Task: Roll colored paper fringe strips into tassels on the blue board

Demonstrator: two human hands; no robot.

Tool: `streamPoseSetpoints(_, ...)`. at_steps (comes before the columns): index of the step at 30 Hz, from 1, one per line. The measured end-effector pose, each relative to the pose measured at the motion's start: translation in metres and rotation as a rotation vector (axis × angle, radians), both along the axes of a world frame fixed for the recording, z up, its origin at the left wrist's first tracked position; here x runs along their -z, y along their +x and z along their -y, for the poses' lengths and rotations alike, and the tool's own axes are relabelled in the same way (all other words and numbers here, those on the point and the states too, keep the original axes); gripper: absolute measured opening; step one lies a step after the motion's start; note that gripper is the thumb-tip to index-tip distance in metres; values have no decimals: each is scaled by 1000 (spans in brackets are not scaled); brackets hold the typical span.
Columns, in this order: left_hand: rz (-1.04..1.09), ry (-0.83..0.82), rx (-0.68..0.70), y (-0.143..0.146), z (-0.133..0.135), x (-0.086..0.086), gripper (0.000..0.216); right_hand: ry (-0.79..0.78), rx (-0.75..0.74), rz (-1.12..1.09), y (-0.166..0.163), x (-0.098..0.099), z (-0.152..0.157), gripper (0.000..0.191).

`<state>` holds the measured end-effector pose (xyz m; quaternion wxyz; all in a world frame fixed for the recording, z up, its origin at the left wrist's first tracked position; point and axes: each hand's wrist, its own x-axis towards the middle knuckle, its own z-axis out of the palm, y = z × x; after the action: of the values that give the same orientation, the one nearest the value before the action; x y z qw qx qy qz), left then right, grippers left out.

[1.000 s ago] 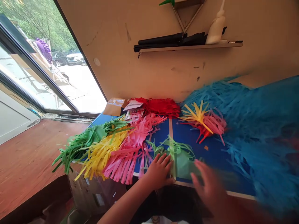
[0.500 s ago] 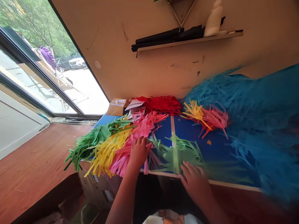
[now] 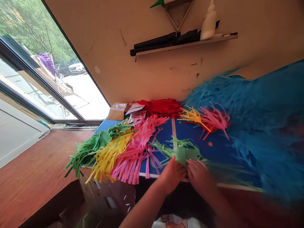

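Note:
A strip of light green fringed paper (image 3: 182, 153) lies on the blue table (image 3: 190, 133) near its front edge. My left hand (image 3: 172, 175) and my right hand (image 3: 199, 175) sit side by side at the near end of that strip, fingers curled onto the paper and pinching it. Pink fringe (image 3: 133, 155), yellow fringe (image 3: 108, 155) and dark green fringe (image 3: 91, 148) hang over the table's left front edge, just left of my left hand.
A big blue fringed mass (image 3: 261, 126) fills the right side. Red fringe (image 3: 163, 107) and a yellow-pink-red bunch (image 3: 206, 118) lie at the back. A wall shelf (image 3: 185, 44) holds black rolls and a white bottle (image 3: 209, 20). A window (image 3: 47, 72) is at left.
My left hand left the pink fringe and came right to the green strip. My right hand shifted slightly, and both now meet at the strip's near end.

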<state>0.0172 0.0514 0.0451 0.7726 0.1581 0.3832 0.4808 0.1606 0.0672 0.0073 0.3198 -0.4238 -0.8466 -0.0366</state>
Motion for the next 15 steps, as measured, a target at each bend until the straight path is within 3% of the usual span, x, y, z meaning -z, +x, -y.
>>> streamPoseSetpoints(5, 210, 28, -149, -10, -41, 0, 50, 59, -7, 35, -7, 13, 3, 31)
streamPoseSetpoints(9, 291, 89, -420, -54, -68, -14, 64, 79, -38, 52, -9, 15, 5, 29)
streamPoseSetpoints(12, 150, 269, -723, -113, -68, -40, 65, 52, -33, 62, -10, 13, 6, 28)
streamPoseSetpoints(15, -239, 554, -1107, -157, -46, -61, 63, 54, -21, 66, -13, 11, 7, 25)
